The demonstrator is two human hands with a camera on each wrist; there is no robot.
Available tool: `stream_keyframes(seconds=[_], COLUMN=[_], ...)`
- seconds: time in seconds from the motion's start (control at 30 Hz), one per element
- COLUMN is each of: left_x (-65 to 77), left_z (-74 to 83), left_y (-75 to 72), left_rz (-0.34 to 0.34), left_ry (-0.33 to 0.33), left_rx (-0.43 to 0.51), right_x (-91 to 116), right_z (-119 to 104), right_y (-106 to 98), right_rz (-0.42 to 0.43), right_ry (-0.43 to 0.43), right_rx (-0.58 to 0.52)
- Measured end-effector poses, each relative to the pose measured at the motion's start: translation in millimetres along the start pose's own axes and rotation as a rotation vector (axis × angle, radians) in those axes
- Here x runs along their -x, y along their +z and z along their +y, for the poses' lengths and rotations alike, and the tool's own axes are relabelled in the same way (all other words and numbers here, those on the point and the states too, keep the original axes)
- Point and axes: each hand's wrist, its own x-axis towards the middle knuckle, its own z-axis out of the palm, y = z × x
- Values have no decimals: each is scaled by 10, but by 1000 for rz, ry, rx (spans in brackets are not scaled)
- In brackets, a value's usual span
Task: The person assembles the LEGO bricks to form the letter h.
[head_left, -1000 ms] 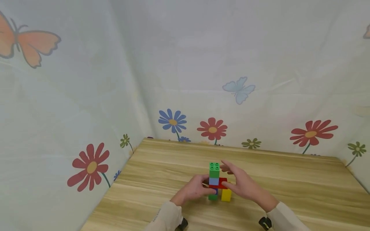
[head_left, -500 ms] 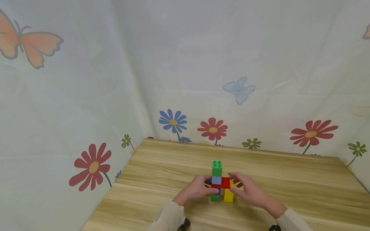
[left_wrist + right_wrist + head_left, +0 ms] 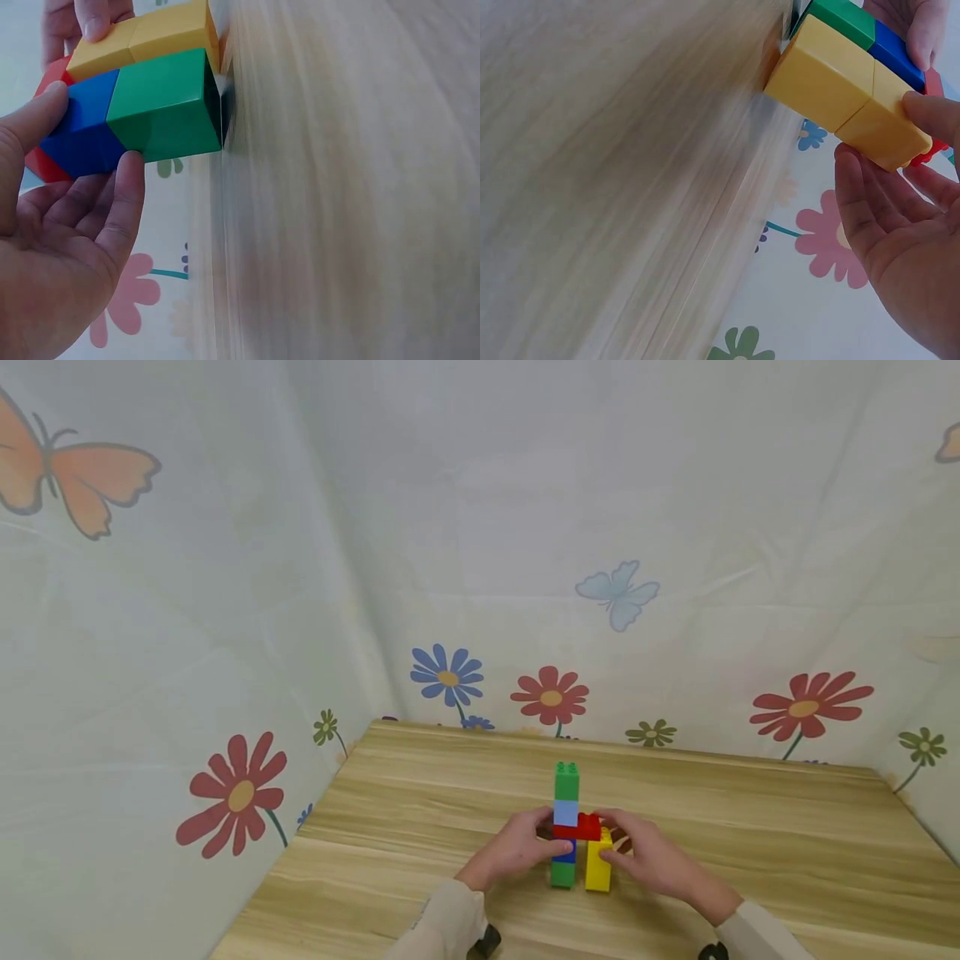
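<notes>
A toy building-block structure stands between my hands. Its left column has a green block (image 3: pixel 563 874) at the bottom, then a dark blue block (image 3: pixel 88 120), a red block (image 3: pixel 587 827) reaching sideways, a light blue block (image 3: pixel 566 813) and a green block (image 3: pixel 567 782) with studs on top. Under the red block's right end are two stacked yellow blocks (image 3: pixel 825 71). My left hand (image 3: pixel 517 843) grips the left column at the dark blue block, thumb in front and fingers behind. With thumb and fingers, my right hand (image 3: pixel 651 853) holds the upper yellow block. The structure's lower end is right at the tabletop.
The wood-grain table (image 3: pixel 420 785) extends around the structure on all sides. Behind it and to the left hangs a pale curtain (image 3: pixel 480 527) printed with flowers and butterflies.
My right hand has come down from beside the upper column and red block to the yellow blocks. The structure has shifted slightly right with my left hand, and its front faces show more.
</notes>
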Motion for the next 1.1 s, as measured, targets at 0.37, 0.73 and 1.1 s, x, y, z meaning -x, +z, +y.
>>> stream_keyframes(seconds=[0.37, 0.73, 1.1], left_x=[-48, -78, -75], left_z=[-19, -7, -33], left_y=[18, 35, 24], left_rz=[34, 40, 31], left_ry=[-14, 19, 19], left_rx=[9, 8, -18], right_x=[-67, -138, -150], right_z=[61, 168, 177], right_y=[37, 52, 49], right_rz=[15, 31, 20], right_ry=[54, 100, 65], right_rx=[-29, -70, -72])
